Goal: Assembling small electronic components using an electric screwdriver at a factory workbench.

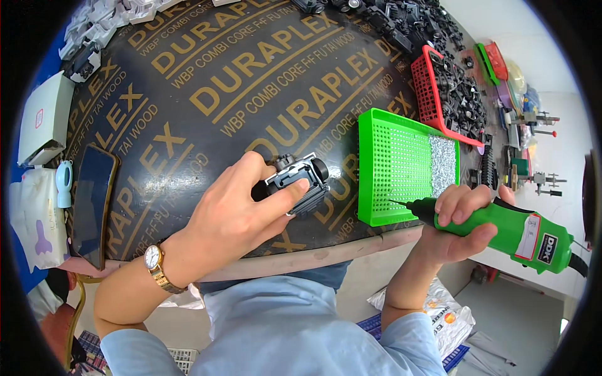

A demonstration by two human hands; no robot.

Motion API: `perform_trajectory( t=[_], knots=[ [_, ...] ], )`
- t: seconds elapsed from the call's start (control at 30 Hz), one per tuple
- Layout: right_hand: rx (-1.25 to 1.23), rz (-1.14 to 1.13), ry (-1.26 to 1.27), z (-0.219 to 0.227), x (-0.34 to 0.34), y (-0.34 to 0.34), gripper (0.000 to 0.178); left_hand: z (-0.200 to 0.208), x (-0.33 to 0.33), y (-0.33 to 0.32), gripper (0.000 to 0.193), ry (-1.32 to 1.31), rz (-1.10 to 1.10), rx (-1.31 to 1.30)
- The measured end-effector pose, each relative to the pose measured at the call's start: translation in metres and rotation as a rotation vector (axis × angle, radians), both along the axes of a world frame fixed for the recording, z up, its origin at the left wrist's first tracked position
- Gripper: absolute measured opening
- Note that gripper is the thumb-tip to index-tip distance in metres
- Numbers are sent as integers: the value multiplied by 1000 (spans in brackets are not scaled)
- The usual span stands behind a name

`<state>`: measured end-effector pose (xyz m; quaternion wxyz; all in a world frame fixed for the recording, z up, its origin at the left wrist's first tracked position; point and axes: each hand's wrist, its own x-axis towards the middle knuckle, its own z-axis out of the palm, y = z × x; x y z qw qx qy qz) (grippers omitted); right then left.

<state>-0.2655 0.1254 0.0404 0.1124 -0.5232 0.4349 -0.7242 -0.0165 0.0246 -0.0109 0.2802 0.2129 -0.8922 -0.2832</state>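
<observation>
My left hand (229, 216) is closed around a small black-and-grey plastic assembly (311, 202) with a round, wheel-like black piece on its edge. The thumb presses on its upper face, and part of it is hidden by the fingers. My right hand (461, 229) grips a green electric screwdriver (523, 237), its black nose and thin bit pointing left. That bit is over the near part of a green perforated tray (367, 166), apart from the assembly. Small silver screws (443, 163) lie heaped at the tray's right side.
Behind the tray stands a red basket (426, 94) of black parts, with a larger pile of black parts (401, 25) beyond. White plastic pieces (106, 28) are heaped at far left. A phone (94, 203), white box (47, 119) and soft pack (34, 219) lie along the left edge.
</observation>
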Motion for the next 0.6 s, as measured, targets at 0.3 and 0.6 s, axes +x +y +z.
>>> perform_trajectory(
  t=[0.3, 0.6],
  knots=[
    [64, -181, 122, 3, 17, -4, 59, -2, -1, -1, 52, 18, -26, 4],
    [-165, 64, -41, 45, 49, -22, 75, -2, -1, -1, 45, 42, -44, 58]
  ],
)
